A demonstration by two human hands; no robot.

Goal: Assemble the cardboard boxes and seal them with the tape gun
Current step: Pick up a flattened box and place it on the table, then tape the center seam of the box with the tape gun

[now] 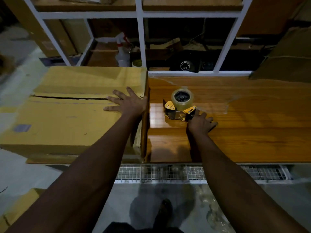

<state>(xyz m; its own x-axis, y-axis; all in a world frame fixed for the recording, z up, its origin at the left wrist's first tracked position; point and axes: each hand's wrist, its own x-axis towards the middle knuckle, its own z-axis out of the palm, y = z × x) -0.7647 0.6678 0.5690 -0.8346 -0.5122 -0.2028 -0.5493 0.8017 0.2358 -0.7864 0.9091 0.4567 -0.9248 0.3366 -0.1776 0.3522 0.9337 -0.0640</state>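
Hands (127, 103) (201, 124) on box (67, 132) (label (21, 127) blurred), tape gun (180, 105)

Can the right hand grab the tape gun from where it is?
Probably yes. The right hand touches the handle of the tape gun on the table, with nothing between them. Whether it grips yet is unclear.

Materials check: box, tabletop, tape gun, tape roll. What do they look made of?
Box: cardboard, matte tan, creased, with a dark gap between the flaps.
Tabletop: wood or wood-look laminate, glossy; grain lines plus bright reflections.
Tape gun: yellow plates, probably painted metal, dark frame; too dim to confirm.
Tape roll: clear shiny plastic film; the dark hub shows through.
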